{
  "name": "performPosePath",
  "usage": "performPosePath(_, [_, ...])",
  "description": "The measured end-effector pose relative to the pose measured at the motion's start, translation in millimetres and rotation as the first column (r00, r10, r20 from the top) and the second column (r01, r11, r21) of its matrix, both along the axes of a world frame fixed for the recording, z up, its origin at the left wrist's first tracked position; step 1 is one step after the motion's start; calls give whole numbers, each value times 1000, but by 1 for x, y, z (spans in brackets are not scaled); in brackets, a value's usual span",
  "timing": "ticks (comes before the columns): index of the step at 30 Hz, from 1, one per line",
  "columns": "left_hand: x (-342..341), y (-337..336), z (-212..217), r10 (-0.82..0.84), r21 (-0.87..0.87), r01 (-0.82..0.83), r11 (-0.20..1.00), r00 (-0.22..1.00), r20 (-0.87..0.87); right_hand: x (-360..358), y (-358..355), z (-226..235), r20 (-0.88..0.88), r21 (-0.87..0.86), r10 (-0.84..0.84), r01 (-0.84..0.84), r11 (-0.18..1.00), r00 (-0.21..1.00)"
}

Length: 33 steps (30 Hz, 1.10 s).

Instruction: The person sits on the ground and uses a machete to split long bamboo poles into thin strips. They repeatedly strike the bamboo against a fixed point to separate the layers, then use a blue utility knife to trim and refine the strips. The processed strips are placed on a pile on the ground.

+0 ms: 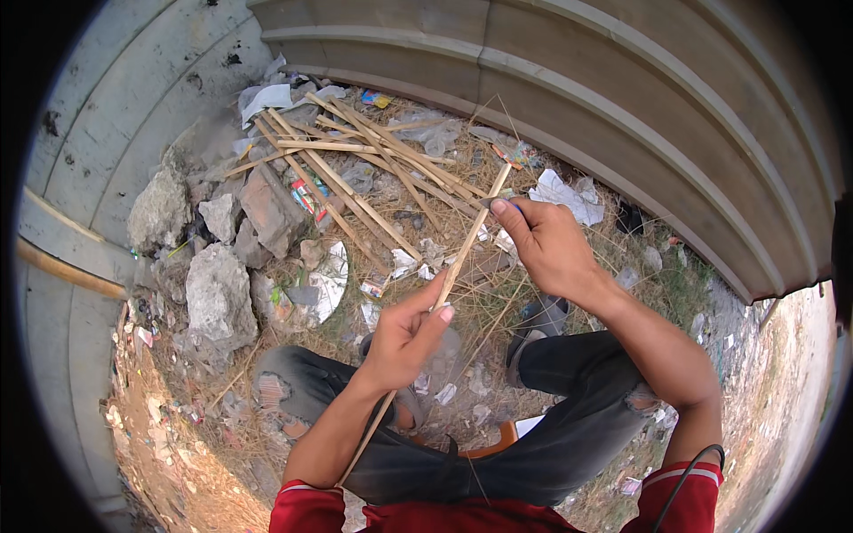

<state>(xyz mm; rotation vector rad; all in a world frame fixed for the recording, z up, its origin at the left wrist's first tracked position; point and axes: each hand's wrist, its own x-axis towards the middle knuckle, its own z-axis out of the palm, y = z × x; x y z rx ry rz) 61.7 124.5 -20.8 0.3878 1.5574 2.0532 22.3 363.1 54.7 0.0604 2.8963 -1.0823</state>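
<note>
A long, pale wooden strip point(465, 251) runs slantwise in front of me, from under my left forearm up toward the pile. My left hand point(400, 342) is closed around its middle, thumb along the top. Near the far end, my right hand point(555, 253) grips a small knife point(488, 203). Only a dark bit of blade and some blue of the handle show; the rest is hidden in my fingers. The blade touches the strip beside my right thumb. Beyond my hands, a loose pile of similar strips point(355, 213) lies crisscrossed on the littered ground.
Large grey rocks point(220, 293) and a brick-like block point(269, 210) lie at the left. A corrugated metal wall point(577, 71) closes off the back and right, and a pale panel point(115, 124) the left. White paper scraps point(567, 195) and dry grass surround my bent legs point(577, 391).
</note>
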Motion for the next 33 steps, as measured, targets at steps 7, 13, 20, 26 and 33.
performPosePath(7, [2,-3,0,-6,-11,6,1000,1000,-5,17,-11,-7,16,-94,99,-97,991,995])
performPosePath(13, [3,-5,0,-24,13,24,1000,1000,-14,32,-23,-10,78,-211,167,-147,966,983])
performPosePath(20, [6,0,5,-4,13,4,1000,999,-32,32,-19,-7,8,18,179,-179,984,984])
performPosePath(26, [8,6,4,16,-70,-28,997,986,-163,30,-22,-9,126,-54,126,-120,991,984])
performPosePath(33, [9,4,7,-37,30,41,999,993,-111,22,0,-22,269,-470,371,-215,856,889])
